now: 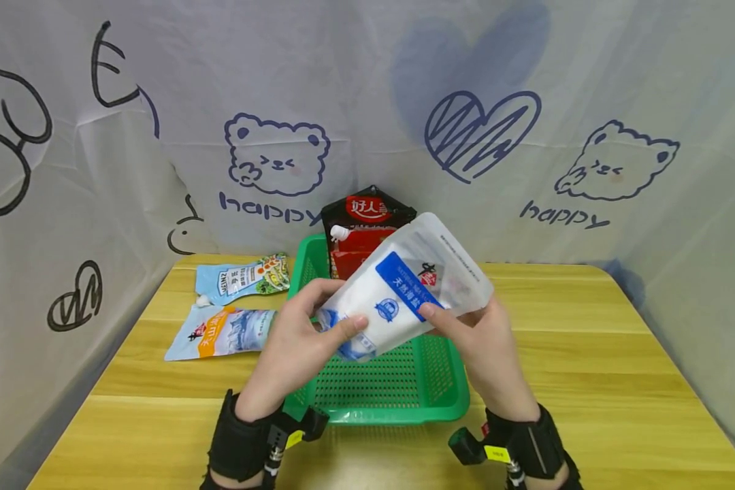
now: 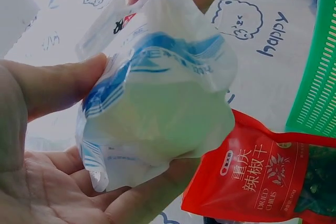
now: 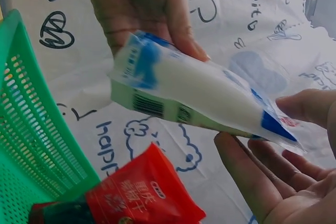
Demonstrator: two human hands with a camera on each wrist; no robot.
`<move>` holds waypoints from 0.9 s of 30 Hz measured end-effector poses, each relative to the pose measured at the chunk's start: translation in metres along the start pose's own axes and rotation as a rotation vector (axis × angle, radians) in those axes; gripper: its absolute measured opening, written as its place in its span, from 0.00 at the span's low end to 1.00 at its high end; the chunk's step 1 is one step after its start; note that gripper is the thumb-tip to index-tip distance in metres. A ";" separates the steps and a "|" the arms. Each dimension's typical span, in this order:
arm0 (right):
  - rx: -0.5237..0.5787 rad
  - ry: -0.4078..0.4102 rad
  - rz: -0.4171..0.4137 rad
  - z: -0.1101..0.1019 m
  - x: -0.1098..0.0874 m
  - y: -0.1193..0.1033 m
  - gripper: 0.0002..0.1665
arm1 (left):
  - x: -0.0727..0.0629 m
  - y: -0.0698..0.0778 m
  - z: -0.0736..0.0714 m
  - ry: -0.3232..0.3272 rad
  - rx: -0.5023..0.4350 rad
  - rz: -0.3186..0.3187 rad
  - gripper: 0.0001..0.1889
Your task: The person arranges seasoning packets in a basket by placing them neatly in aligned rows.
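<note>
Holding the salt pouch (image 1: 382, 306): both hands have it, raised above the green basket (image 1: 398, 416) and tilted, base toward the lower left, clear top end toward the upper right.
Left hand (image 1: 298, 342): pinches the pouch near its base, thumb on the printed front, fingers behind.
Right hand (image 1: 486, 340): pinches the pouch toward its clear end, thumb on the blue label, fingers underneath.
Basket: sits on the wooden bench (image 1: 588, 354), with a black pouch (image 1: 367, 204) and a red pouch with a white spout (image 1: 355, 246) upright at its far end.
Dried chilis bag (image 2: 252, 174): red, next to the basket wall in both wrist views.
Left of basket: a Heinz pouch (image 1: 243, 279) lies beyond a blue-and-orange pouch (image 1: 220, 332).
Backdrop: white cloth (image 1: 373, 88) bearing bears and hearts.
</note>
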State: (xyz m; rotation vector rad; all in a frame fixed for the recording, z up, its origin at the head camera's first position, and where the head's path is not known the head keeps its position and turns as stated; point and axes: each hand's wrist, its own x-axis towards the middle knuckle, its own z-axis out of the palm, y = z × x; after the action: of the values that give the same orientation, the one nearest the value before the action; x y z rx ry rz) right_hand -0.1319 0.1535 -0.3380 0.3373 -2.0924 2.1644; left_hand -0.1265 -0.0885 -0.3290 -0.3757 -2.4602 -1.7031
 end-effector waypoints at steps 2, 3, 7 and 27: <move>0.008 -0.040 0.005 0.003 -0.001 0.002 0.38 | 0.000 0.000 0.001 0.006 0.004 0.004 0.24; 0.017 -0.058 0.004 0.004 -0.001 0.004 0.39 | 0.000 0.000 0.001 0.006 0.006 0.007 0.23; 0.041 -0.083 -0.005 0.009 0.000 0.008 0.40 | 0.001 0.000 0.002 -0.006 0.011 -0.004 0.23; -0.090 -0.071 0.057 0.002 0.004 0.005 0.31 | 0.001 0.000 0.003 -0.141 0.004 -0.068 0.28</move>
State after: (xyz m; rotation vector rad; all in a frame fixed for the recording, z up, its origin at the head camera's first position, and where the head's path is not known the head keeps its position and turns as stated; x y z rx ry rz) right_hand -0.1365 0.1512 -0.3419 0.3548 -2.2567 2.1097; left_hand -0.1277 -0.0853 -0.3300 -0.4308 -2.6026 -1.7543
